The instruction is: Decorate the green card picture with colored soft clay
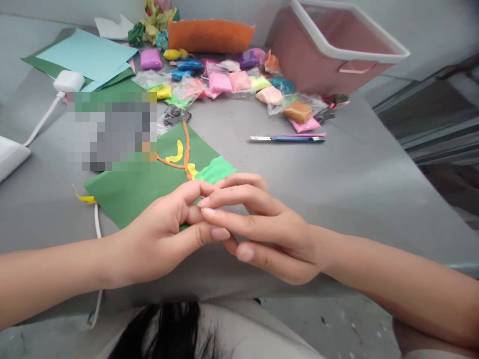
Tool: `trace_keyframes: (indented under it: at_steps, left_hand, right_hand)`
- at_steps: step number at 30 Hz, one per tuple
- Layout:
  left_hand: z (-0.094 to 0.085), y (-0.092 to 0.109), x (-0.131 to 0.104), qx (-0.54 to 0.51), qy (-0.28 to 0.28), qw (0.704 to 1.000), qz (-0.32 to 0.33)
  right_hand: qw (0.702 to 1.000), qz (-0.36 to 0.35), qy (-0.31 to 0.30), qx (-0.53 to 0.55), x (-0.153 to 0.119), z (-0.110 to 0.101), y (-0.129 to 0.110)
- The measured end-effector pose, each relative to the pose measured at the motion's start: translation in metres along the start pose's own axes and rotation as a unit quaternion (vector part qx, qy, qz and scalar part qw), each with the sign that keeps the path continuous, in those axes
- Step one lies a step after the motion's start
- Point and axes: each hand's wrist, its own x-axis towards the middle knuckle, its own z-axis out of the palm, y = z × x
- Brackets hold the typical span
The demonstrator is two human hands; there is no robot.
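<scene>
One decorated green sheet (130,192), one blue knife (297,139), one pink bin (303,57) and one white plug (69,81) show.

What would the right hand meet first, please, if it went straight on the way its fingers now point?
Most likely the left hand: the right hand points towards it and overlaps it in view, though unclear depth leaves contact uncertain.

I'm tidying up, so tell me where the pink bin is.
In the head view, the pink bin stands upper right on the far side of the gray table, behind and right of the small colored packets.
</scene>
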Motion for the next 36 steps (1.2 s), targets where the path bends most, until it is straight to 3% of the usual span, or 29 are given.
trace_keyframes:
  at_steps: [3,5,8,10,12,15,18,20,23,31,33,36]
  left_hand:
    - [-0.006,0.004,0.003,0.064,0.030,0.997,0.019]
    - [-0.012,0.008,0.006,0.091,0.071,0.993,0.026]
    - [-0.024,0.012,0.011,0.126,0.152,0.978,0.060]
    - [-0.032,0.013,0.013,0.127,0.181,0.972,0.086]
    - [-0.039,0.013,0.016,0.131,0.197,0.968,0.079]
    - [-0.046,0.010,0.019,0.167,0.177,0.970,0.017]
    - [-0.047,0.006,0.020,0.208,0.151,0.966,-0.023]
    - [-0.046,0.005,0.021,0.229,0.147,0.962,-0.021]
    - [-0.045,0.004,0.021,0.247,0.147,0.957,-0.024]
    - [-0.057,0.010,0.024,0.250,0.066,0.964,-0.053]
    - [-0.057,0.012,0.024,0.249,0.067,0.965,-0.058]
    - [-0.055,0.014,0.023,0.214,0.082,0.972,-0.048]
  right_hand:
    - [0.999,0.040,-0.001,-0.023,-0.003,-0.003,-0.002]
    - [0.992,0.103,0.049,-0.050,-0.005,-0.008,0.000]
    - [0.960,0.203,0.162,-0.106,-0.008,-0.015,0.012]
    - [0.938,0.242,0.190,-0.160,-0.009,-0.019,0.026]
    - [0.934,0.235,0.182,-0.200,-0.009,-0.024,0.039]
    - [0.953,0.207,0.119,-0.188,-0.010,-0.031,0.050]
    - [0.978,0.162,-0.027,-0.128,-0.011,-0.036,0.046]
    - [0.971,0.148,-0.134,-0.130,-0.013,-0.037,0.040]
    - [0.944,0.158,-0.236,-0.167,-0.015,-0.034,0.031]
    - [0.928,0.153,-0.262,-0.218,-0.018,-0.030,0.033]
    - [0.920,0.161,-0.283,-0.219,-0.018,-0.028,0.031]
    - [0.914,0.174,-0.259,-0.259,-0.019,-0.022,0.024]
